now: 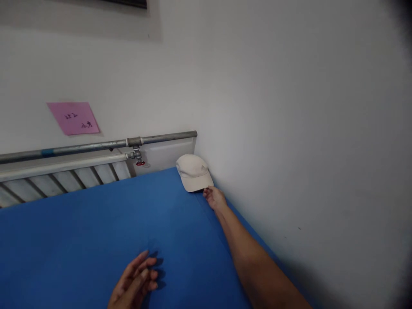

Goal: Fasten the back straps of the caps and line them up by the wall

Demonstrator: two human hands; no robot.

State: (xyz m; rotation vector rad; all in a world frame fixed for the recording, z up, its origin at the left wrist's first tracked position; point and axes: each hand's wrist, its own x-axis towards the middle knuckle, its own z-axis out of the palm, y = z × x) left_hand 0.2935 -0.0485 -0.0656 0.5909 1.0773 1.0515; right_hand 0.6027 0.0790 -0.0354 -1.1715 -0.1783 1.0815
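Observation:
A pale baseball cap (pixel 192 168) sits at the far corner of the blue-covered surface (pixel 96 227), against the wall, its brim toward me. My right hand (pixel 215 198) reaches out to it, thumb and fingers closed on the right edge of the brim. The underside of the brim shows as a thin dark strip beside my fingers. Nearer to me, at the bottom of the view, my left hand (pixel 135 281) hovers over or rests on the blue surface, I cannot tell which. Its fingers are curled loosely and apart, with nothing in them.
White walls meet behind the cap, and the right wall (pixel 299 128) runs close along my right arm. Behind the far edge stand a radiator (pixel 64 182), a metal pipe (pixel 167 137) and a red-handled valve (pixel 140 163). A pink note (pixel 75 118) hangs above the pipe.

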